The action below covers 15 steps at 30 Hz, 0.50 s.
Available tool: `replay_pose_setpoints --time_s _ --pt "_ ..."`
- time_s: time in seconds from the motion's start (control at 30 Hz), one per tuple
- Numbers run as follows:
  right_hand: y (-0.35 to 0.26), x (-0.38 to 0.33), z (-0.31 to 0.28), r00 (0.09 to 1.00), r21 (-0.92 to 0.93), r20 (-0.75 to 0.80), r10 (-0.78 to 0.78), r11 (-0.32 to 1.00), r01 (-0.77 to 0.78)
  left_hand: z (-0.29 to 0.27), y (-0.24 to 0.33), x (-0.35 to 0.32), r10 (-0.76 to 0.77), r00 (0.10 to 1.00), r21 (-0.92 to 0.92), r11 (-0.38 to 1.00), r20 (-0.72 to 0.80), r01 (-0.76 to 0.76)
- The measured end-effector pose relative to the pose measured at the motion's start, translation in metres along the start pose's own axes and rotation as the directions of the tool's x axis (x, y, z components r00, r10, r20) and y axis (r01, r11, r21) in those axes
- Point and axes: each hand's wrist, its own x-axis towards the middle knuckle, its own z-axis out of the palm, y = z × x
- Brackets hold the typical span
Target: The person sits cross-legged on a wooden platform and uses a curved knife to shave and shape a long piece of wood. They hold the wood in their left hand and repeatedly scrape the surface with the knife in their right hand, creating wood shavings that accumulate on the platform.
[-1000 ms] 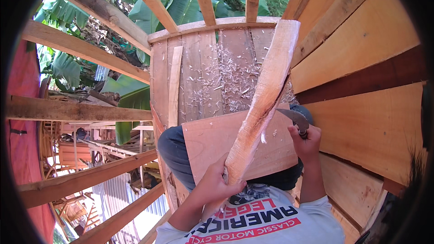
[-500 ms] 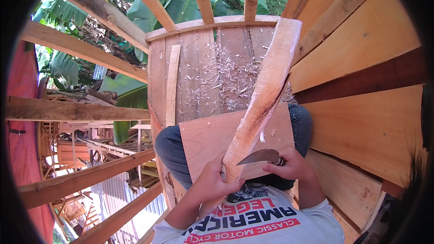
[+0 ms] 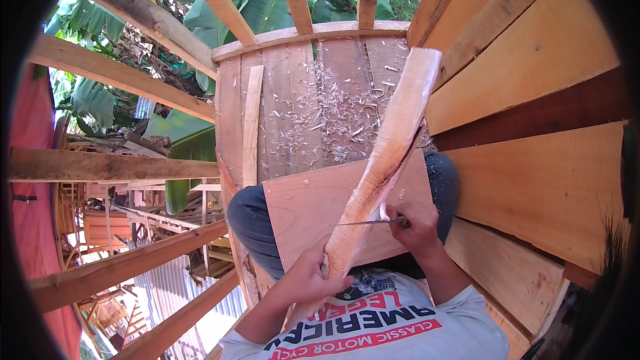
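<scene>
A long, rough-edged wooden plank [image 3: 387,150] slants away from my body over my lap, with a dark split along its right side. My left hand [image 3: 312,275] is wrapped round its near end, thumb on top. My right hand [image 3: 417,227] grips a knife [image 3: 370,223], whose handle is mostly hidden in the fist. The blade is seen nearly edge-on and lies across the plank, just past my left hand. A pale curl of shaved wood [image 3: 383,211] sticks out at the plank's right edge, beside the knife. Below the plank, a flat board [image 3: 300,203] rests on my crossed legs.
Curly shavings [image 3: 340,113] litter the slatted wooden floor [image 3: 230,113]. A thin wooden strip [image 3: 253,127] lies on the left. Board walling [image 3: 533,187] rises close on my right. Spaced wooden bars [image 3: 113,170] stand to the left and ahead, with banana leaves [image 3: 267,0] beyond.
My right hand has moved forward and turned, bringing the blade from flat-side view to edge-on across the plank. The plank's far end has dropped toward me. My left hand keeps its grip.
</scene>
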Motion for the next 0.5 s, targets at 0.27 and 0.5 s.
replay_pose_setpoints --time_s 0.27,0.5 --pt "0.013 0.022 -0.022 0.954 0.226 0.154 0.258 0.931 -0.288 -0.017 -0.018 -0.009 -0.057 0.989 -0.001 0.998 -0.139 0.057" --pt "-0.017 0.019 -0.025 0.682 0.35 0.72 0.132 0.778 -0.521 -0.003 0.006 0.0 -0.043 0.998 0.013 0.999 -0.046 0.043"
